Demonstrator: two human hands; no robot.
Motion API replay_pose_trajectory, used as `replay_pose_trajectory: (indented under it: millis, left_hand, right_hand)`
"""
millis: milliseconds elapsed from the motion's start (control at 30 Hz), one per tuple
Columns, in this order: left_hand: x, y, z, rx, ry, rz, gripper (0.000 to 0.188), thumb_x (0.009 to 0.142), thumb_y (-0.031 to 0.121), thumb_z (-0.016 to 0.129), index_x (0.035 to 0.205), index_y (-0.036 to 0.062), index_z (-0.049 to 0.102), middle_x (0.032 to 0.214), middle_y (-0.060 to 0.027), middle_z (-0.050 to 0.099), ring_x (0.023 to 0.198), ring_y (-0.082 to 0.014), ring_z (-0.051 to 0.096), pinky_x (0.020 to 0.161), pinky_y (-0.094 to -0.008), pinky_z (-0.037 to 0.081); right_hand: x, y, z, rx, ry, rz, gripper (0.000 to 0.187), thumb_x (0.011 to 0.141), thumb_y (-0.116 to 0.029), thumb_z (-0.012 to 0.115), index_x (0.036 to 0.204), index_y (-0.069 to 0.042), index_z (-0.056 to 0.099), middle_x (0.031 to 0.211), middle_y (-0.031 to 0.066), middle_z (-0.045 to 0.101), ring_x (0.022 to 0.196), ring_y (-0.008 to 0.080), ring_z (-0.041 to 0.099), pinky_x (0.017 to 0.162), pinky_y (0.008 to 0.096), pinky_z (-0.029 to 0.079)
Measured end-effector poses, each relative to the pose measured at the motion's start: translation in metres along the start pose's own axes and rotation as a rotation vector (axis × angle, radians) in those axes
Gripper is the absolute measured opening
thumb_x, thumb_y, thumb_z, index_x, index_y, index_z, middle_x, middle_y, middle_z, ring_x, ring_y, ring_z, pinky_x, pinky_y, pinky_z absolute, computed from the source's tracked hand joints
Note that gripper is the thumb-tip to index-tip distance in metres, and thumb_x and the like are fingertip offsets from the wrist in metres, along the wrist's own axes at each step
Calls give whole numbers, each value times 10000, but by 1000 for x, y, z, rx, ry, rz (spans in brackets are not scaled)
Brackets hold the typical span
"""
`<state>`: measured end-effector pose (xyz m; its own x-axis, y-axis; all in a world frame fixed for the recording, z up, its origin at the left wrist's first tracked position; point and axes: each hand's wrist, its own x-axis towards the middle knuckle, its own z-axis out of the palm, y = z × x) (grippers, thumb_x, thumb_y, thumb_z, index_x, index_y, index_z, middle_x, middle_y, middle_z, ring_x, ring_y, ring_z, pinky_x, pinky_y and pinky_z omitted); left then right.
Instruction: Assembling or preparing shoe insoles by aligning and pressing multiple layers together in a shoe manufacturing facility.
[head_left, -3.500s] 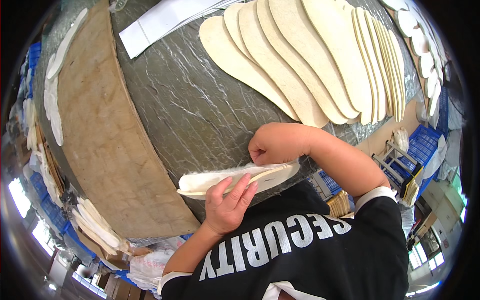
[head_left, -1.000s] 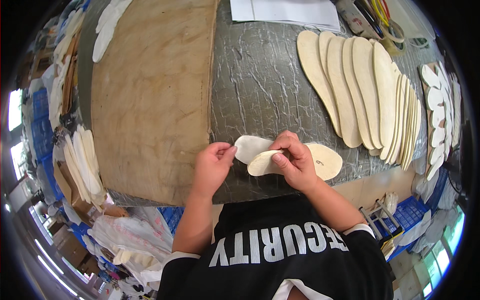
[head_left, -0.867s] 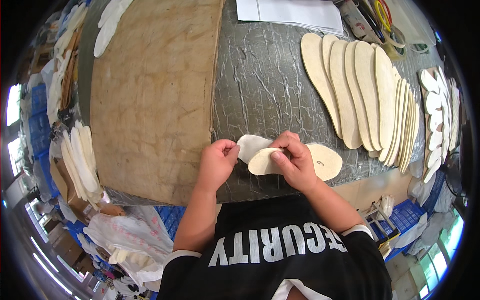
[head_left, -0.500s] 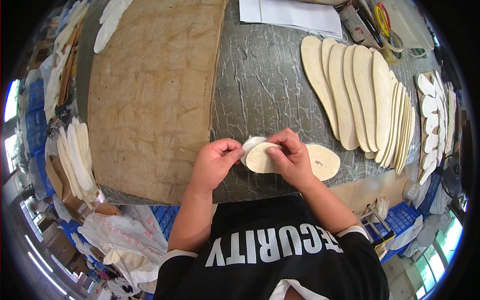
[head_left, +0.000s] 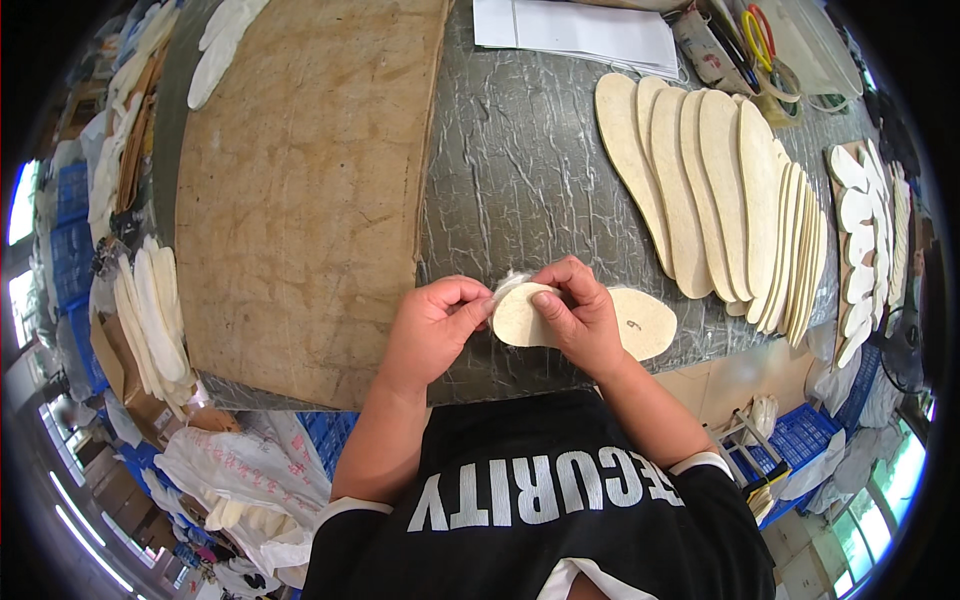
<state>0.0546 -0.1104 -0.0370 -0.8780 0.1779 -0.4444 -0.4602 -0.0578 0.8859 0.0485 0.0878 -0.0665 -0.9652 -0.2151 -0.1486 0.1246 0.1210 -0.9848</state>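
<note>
A cream insole [head_left: 648,326] is gripped around its middle by my right hand [head_left: 580,312], thumb on top and fingers curled behind. At its left end, fluffy white fibre [head_left: 513,282] shows behind the edge. My left hand [head_left: 440,320] is closed, with thumb and forefinger pinched on the edge of this white fluffy layer. Whether the layer is fixed to the insole is hidden. Both hands are over the near edge of the dark table [head_left: 520,180].
A large brown board [head_left: 310,200] covers the table's left part. On the right, several cream insoles [head_left: 720,195] lie fanned out. White papers [head_left: 575,30], a pen holder [head_left: 715,50] and scissors [head_left: 760,40] are at the back. More white insoles [head_left: 858,240] stand far right.
The white layer behind the insole's left end now looks pulled back and fluffier, where a smooth white piece showed before. My hands have barely moved.
</note>
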Motion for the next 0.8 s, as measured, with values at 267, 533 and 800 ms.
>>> replay_pose_trajectory:
  millis: [267,533,800]
  left_hand:
    - [-5,4,10,-74,11,-6,137,929,92,579,914,-30,641,817,-36,625,733,-97,581,675,-237,482]
    - [-9,8,15,72,39,56,137,934,76,562,908,-43,627,862,-48,616,740,-101,573,679,-234,477]
    - [-16,3,24,240,69,247,177,795,-103,658,944,-40,586,970,-75,563,809,-112,567,731,-239,489]
  right_hand:
    - [-1,3,2,86,53,84,98,836,-113,674,921,-85,633,854,35,605,829,195,527,849,325,368]
    - [-1,2,2,47,71,35,97,841,-132,671,918,-86,633,850,40,607,823,203,528,839,329,371]
    - [-1,-1,0,-176,130,-102,138,806,-149,698,904,-86,625,843,45,605,805,227,524,790,345,362]
